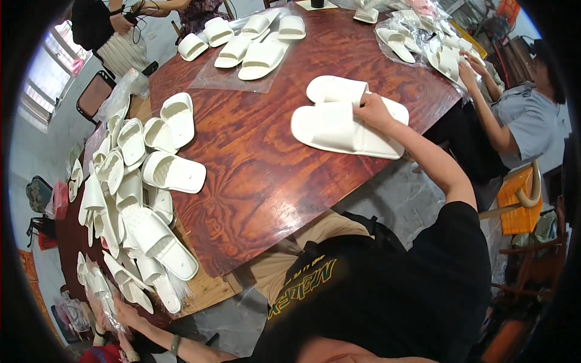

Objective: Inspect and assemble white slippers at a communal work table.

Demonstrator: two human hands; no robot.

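On the table in front of me lies a pair of white slippers, a near slipper (330, 130) and a far slipper (333, 89), side by side with toes to the left. My right hand (376, 114) is closed at the near slipper's strap edge, its fingertips between the two. At the lower left, my left hand (128, 316) reaches to a clear plastic bag (101, 287) with white slippers in it. Its fingers meet the bag's edge and are partly hidden. Another person's hand (100, 320) is close beside it.
A heap of loose white slippers (160, 239) covers the left side of the brown wooden table (260, 151). More slippers (260, 57) lie on a plastic sheet (212, 78) at the far side. At right, a seated co-worker (520, 118) handles bagged slippers (448, 60).
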